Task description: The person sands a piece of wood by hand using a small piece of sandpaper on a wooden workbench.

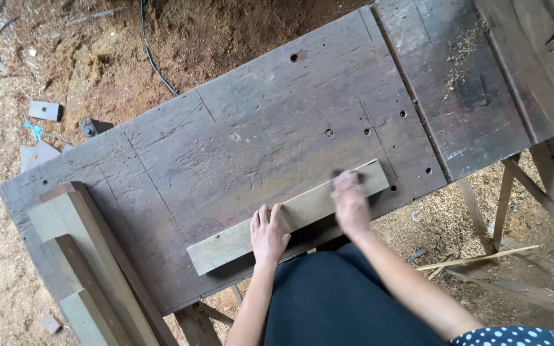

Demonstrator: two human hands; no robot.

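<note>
A long pale wooden board (302, 208) lies slantwise along the near edge of a dark, worn wooden workbench (258, 128). My left hand (267, 234) rests flat on the board's near edge, fingers spread, pressing it down. My right hand (351, 202) is blurred with motion over the board's right part, closed around a small dark object that I cannot make out.
Several pale and dark wood pieces (91, 256) are stacked on the bench's left end. Another dark bench (456, 77) with wood shavings adjoins at right. Sawdust covers the ground (65, 57), with a black cable (152, 57), scraps and thin sticks (476, 259).
</note>
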